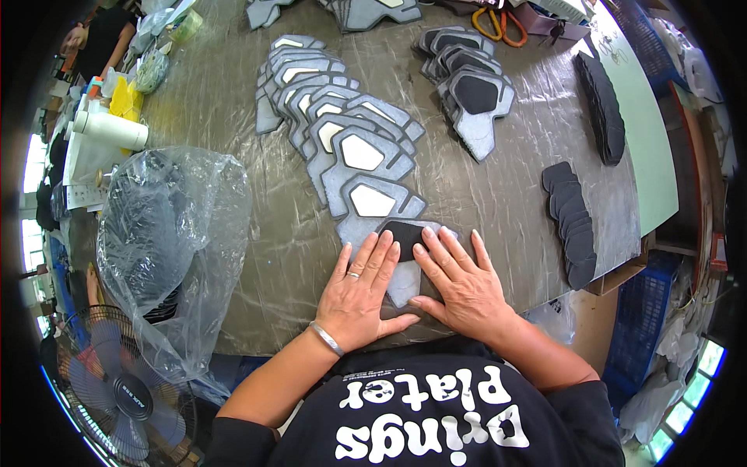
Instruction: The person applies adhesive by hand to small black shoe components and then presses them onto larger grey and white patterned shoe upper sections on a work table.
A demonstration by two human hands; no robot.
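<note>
Right in front of me lies a grey panel (405, 284) with a black, roughly five-sided patch (403, 240) on its upper part. My left hand (359, 289) rests flat at the left side of the panel, its fingertips at the patch's lower left edge. From the other side my right hand (464, 286) lies flat, fingers spread, with fingertips on the patch's right edge. Neither hand grasps anything. Just beyond, overlapping grey panels with white patches (362, 153) run away from me in a long fanned row. Parts of the nearest panel are hidden under my hands.
Grey panels with black patches (475, 95) are stacked at far right. Black pads (570, 222) and a dark stack (601, 109) line the right side. Scissors (502, 27) lie at the back. Left are a clear plastic bag (222, 272), white bottle (113, 130), fan (132, 393) and another person (105, 39).
</note>
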